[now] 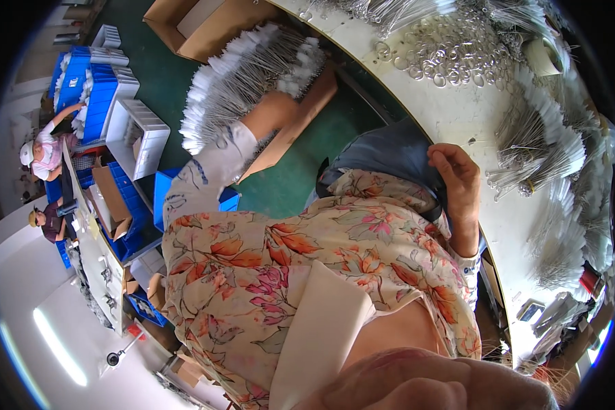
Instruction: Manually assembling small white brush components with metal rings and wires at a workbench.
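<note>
the long pale curved tabletop (458, 116) sweeps down the right side, its far end lost in the dark rim. leaning against it, the person's floral blouse fills the middle and hides the waist and much of both arms. the open brown cardboard box (301, 116) on the green floor holds the big bundle of thin metal wires with white tips (253, 75). the left hand (236, 140), in a white patterned sleeve, reaches into that bundle; its fingers are buried, so i cannot tell its grip. the right hand (458, 181) rests at the tabletop's edge, fingers curled loosely, holding nothing i can see.
</note>
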`<state>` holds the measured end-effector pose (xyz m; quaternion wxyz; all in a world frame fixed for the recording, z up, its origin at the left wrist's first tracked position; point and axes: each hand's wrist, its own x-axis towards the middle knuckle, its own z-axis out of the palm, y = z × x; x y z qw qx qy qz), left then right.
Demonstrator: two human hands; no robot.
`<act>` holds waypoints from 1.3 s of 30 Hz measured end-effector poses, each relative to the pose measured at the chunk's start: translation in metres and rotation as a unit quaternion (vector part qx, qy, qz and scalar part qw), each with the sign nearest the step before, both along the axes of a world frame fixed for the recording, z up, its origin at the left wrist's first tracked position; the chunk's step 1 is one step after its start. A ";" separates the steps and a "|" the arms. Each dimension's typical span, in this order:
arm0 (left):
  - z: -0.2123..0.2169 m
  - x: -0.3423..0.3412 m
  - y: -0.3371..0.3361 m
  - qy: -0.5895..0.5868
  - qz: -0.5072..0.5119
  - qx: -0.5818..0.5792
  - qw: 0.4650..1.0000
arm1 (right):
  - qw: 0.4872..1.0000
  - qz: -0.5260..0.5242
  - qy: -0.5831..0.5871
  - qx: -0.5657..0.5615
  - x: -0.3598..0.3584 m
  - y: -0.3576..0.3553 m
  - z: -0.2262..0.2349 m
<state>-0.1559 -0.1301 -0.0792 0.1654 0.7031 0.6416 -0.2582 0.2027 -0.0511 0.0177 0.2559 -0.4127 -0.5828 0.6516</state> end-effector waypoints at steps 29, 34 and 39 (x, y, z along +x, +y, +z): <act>0.102 0.025 0.515 -0.057 0.176 0.177 0.967 | 0.975 -0.171 -0.042 0.134 0.197 0.163 0.093; 0.088 0.004 0.519 -0.186 0.216 0.291 0.913 | 0.902 -0.121 -0.271 0.312 0.181 0.293 0.084; 0.091 -0.006 0.519 -0.296 0.178 0.438 0.830 | 0.777 -0.045 -0.449 0.439 0.110 0.381 0.037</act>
